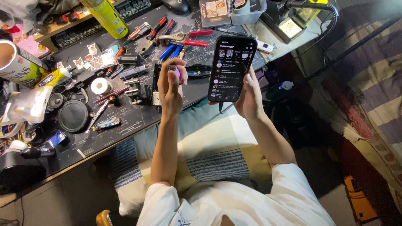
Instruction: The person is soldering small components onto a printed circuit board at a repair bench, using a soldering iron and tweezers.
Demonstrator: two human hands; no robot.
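My right hand holds a black smartphone upright in front of me, its lit screen showing a dark list of chats; a cable hangs from its lower end. My left hand is raised beside it, over the desk's front edge, fingers closed around a small dark object with a purple part. Both forearms reach up from my lap, above a striped cushion.
A black desk mat is crowded with red- and blue-handled pliers, a yellow spray can, a solder spool, a round black lid, stickers and a can. A soldering station stands at back right.
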